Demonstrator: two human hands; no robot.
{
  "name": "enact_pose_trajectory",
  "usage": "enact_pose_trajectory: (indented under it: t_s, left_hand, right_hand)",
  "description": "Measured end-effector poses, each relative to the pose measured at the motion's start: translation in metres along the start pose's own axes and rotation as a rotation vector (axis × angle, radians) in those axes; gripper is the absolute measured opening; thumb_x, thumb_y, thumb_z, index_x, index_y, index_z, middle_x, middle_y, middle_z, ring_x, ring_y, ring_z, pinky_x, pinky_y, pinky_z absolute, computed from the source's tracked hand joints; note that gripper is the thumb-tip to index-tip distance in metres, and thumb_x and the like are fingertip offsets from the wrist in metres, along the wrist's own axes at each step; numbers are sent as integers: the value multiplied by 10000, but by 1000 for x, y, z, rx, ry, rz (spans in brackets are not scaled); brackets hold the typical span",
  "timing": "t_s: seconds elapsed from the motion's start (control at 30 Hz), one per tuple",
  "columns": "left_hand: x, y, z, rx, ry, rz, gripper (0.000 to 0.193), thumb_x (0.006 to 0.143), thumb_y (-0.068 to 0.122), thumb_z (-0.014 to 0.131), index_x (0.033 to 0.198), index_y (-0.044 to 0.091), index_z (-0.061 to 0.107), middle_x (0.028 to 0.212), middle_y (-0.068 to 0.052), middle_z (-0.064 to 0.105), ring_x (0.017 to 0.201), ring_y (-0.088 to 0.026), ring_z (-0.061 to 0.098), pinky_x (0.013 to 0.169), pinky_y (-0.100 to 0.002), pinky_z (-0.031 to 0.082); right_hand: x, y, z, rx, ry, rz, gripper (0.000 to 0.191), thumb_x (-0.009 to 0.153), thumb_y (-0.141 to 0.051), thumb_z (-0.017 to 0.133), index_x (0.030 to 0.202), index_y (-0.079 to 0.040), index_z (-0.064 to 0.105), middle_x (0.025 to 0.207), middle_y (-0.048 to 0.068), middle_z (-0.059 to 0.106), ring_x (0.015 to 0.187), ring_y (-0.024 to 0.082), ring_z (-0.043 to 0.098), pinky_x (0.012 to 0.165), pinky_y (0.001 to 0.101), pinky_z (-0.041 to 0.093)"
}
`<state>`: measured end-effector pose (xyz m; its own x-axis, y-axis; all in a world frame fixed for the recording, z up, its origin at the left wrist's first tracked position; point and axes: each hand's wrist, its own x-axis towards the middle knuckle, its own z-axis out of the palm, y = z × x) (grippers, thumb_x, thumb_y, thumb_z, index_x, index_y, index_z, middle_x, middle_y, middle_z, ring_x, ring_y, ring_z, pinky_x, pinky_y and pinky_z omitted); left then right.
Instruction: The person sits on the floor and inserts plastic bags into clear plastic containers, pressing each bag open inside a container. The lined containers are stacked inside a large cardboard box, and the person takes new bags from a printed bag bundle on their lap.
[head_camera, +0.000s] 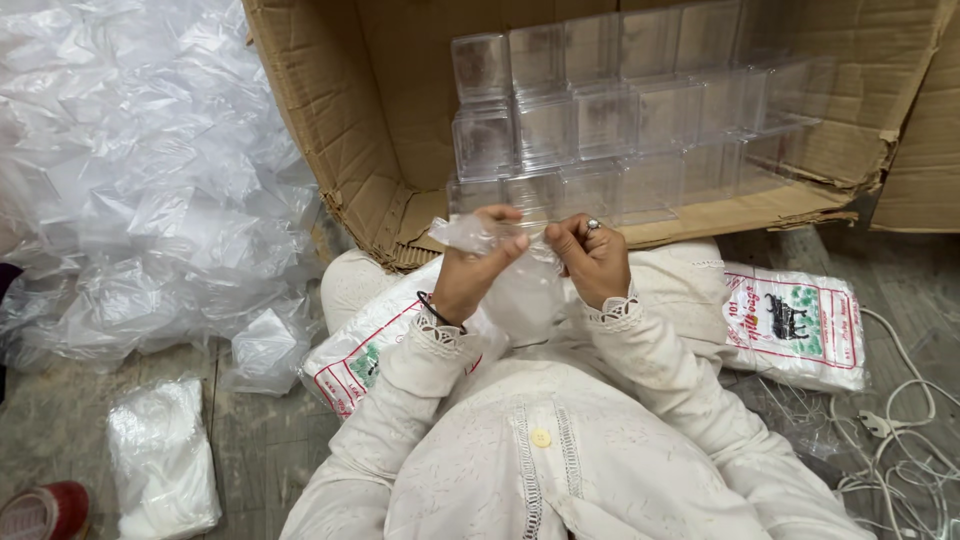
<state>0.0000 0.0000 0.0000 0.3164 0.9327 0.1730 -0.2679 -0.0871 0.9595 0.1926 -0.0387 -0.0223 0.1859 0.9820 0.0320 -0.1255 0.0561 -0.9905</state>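
The left hand (472, 265) and the right hand (592, 258) were raised close together in front of the person's chest, both pinching the top edge of a thin, clear plastic bag (520, 290) that hung down between them. The left hand's fingers were curled shut on the bag's left corner, where a crumpled flap stuck out to the left; the right hand, wearing a ring, gripped the right side with bent fingers.

Just beyond the hands, a large brown cardboard box (340, 110) lay open on its side, and inside it stood rows of clear, square plastic containers (600, 120), stacked in tiers. A big heap of loose transparent plastic bags (140, 170) filled the far left of the floor. Two white printed packs of bags (795, 325) lay near the person's knees, one on each side. A small flat stack of clear bags (160, 460) rested on the near left floor, with a red round object (45, 510) at the near left corner. A tangle of white cable (900, 430) lay at the near right.
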Motion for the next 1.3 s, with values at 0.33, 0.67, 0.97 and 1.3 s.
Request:
enact_pose_trajectory:
  t_s: [0.33, 0.67, 0.97, 1.3]
  left_hand:
    - [-134, -25, -86, -15, 113, -66, 329, 1043, 297, 702, 804, 78, 651, 698, 77, 556, 624, -38, 465, 530, -239, 365]
    - [-71, -110, -108, -568, -454, -622, 190, 980, 122, 613, 1152, 43, 631, 950, -46, 657, 770, -106, 629, 684, -275, 501]
    - [16, -271, 48, 128, 183, -414, 224, 1007, 190, 606, 1061, -23, 652, 848, -73, 663, 674, -125, 601, 605, -304, 480]
    - [70, -297, 38, 54, 324, -465, 286, 996, 253, 584, 924, -17, 644, 736, -92, 641, 593, -183, 588, 549, -355, 466]
  right_hand:
    - [-117, 48, 118, 299, -84, -30, 230, 1056, -281, 625, 933, -89, 595, 803, 9, 637, 604, 56, 486, 558, 222, 410]
    - [-49, 119, -82, -183, -576, 392, 341, 898, -195, 745, 1199, -77, 637, 789, -21, 628, 634, 78, 514, 530, 261, 410]
    - [18, 156, -119, -1165, 377, -629, 167, 977, -126, 643, 1023, 13, 723, 864, 228, 697, 753, 444, 640, 664, 478, 497]
    - [79, 164, -143, -425, 195, -133, 320, 1037, -283, 670, 894, 2, 668, 732, 69, 637, 641, 107, 541, 570, 313, 445]
